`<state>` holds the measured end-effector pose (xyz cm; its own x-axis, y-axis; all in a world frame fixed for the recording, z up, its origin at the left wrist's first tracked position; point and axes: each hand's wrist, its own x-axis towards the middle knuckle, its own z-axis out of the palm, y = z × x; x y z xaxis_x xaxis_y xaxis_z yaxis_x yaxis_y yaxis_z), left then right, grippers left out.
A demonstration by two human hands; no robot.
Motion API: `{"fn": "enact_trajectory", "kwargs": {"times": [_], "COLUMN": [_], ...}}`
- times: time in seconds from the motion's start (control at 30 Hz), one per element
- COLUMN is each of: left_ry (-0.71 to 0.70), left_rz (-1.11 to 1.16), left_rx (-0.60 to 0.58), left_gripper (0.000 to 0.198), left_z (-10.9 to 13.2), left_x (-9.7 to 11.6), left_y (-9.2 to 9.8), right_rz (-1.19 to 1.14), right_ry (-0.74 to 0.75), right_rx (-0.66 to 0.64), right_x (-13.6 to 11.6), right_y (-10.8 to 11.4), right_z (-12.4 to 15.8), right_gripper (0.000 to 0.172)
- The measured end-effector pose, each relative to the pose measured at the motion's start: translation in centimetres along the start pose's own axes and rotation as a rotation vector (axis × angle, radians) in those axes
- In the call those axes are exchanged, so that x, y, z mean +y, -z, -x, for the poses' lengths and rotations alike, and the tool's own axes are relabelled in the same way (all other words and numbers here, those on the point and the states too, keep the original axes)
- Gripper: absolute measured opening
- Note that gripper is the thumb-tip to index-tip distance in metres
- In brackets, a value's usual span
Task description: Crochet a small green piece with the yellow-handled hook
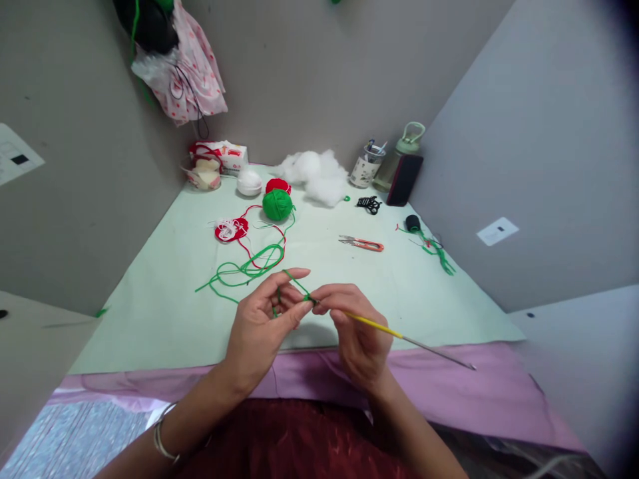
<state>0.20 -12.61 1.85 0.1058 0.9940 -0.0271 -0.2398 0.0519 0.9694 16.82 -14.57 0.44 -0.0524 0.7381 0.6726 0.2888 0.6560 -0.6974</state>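
Between thumb and fingers, my left hand [259, 326] pinches a small piece of green crochet work [308, 299], with green yarn [295, 282] running up over its raised index finger. My right hand [362, 332] is closed on a crochet hook [379, 326] with a yellow grip; its far metal end sticks out to the lower right. The hook's working tip meets the green piece, though fingertips partly cover it. Loose loops of green yarn [249, 268] lie on the table beyond my left hand, near a green yarn ball [277, 204].
Red yarn [232, 229] with white strands lies left. Behind are a white ball [249, 181], white stuffing [319, 174], a pen cup [367, 166], a bottle [399, 159] and a phone [405, 180]. Orange thread snips [362, 243] and black scissors [369, 204] lie right of centre. Grey partitions enclose the table.
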Motion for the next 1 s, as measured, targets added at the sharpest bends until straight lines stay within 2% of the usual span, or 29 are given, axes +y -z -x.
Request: {"fn": "enact_trajectory", "kwargs": {"times": [0.1, 0.17, 0.23, 0.3, 0.4, 0.57, 0.67, 0.77, 0.87, 0.93, 1.0], "left_ry": [-0.046, -0.026, 0.066, 0.216, 0.359, 0.269, 0.219, 0.170, 0.165, 0.244, 0.347], "left_rz": [-0.045, -0.003, 0.133, 0.298, 0.431, 0.425, 0.360, 0.296, 0.318, 0.389, 0.466], "left_rx": [0.022, 0.005, -0.065, -0.182, -0.271, -0.180, -0.194, -0.171, -0.120, -0.163, -0.224], "left_gripper": [0.033, 0.040, 0.048, 0.051, 0.044, 0.035, 0.036, 0.038, 0.041, 0.039, 0.036], "left_z": [0.1, 0.2, 0.1, -0.1, -0.5, -0.8, -0.6, -0.4, -0.4, -0.5, -0.8], "left_x": [0.1, 0.1, 0.1, 0.1, 0.3, 0.7, 0.6, 0.2, -0.2, -0.4, -0.3], "left_y": [-0.2, -0.2, -0.2, -0.1, 0.3, 0.3, 0.0, -0.3, -0.6, -0.6, -0.4], "right_rz": [0.066, 0.198, 0.339, 0.362, 0.176, -0.274, -0.362, -0.257, -0.012, 0.161, 0.212], "right_ry": [0.037, 0.108, 0.186, 0.199, 0.074, -0.197, -0.249, -0.222, -0.089, 0.051, 0.086], "right_rx": [-0.028, -0.023, -0.012, 0.044, 0.126, 0.241, 0.203, 0.187, 0.155, 0.123, 0.131], "right_x": [0.1, 0.3, 0.7, 0.8, 0.6, 0.0, 0.0, 0.1, 0.1, 0.1, 0.2], "right_y": [0.1, -0.1, -0.5, -1.0, -1.1, -0.8, -1.0, -1.3, -1.4, -1.3, -1.1], "right_z": [0.1, 0.6, 1.2, 1.6, 1.3, -0.2, -0.6, -0.4, 0.2, 0.6, 0.6], "right_gripper": [0.024, 0.027, 0.036, 0.040, 0.032, 0.021, 0.018, 0.018, 0.024, 0.030, 0.033]}}
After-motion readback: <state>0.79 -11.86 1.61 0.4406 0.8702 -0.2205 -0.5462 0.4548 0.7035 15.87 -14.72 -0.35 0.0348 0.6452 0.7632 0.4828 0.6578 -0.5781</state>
